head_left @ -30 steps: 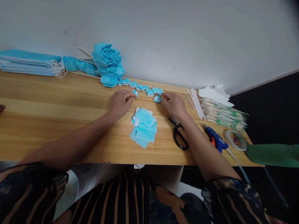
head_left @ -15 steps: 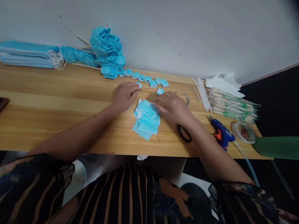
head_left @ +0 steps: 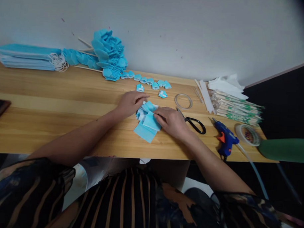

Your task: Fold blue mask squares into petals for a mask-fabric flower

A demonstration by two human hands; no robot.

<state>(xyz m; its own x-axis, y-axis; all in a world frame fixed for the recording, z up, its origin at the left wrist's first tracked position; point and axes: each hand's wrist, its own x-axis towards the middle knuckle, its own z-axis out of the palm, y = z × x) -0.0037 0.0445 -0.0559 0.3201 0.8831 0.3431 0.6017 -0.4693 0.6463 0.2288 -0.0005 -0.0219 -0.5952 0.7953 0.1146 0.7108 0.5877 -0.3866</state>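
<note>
My right hand [head_left: 172,121] is closed, thumb and fingers pinching the edge of a blue fabric piece [head_left: 152,121] on top of a loose pile. The pile [head_left: 145,131] is made of cut blue and white squares, the same sort of material as the masks. At the pile's upper left, my left hand [head_left: 130,103] holds nothing, its fingers reaching over the top squares. Just beyond the hands lie two small folded blue pieces [head_left: 140,88], [head_left: 163,94] with white patches. Behind them runs a row of similar folded pieces [head_left: 143,80].
Blue petal-like flowers [head_left: 109,54] on sticks and stacked face masks [head_left: 29,57] line the wall. To the right are black-handled scissors [head_left: 196,125], a clear ring [head_left: 183,101], a blue glue gun [head_left: 226,136], a tape roll [head_left: 248,134] and wrapped sticks [head_left: 235,108].
My left hand has left a folded piece on the table and moved down to the pile. My right hand has drawn back and pinched a fabric piece, uncovering the scissors and ring.
</note>
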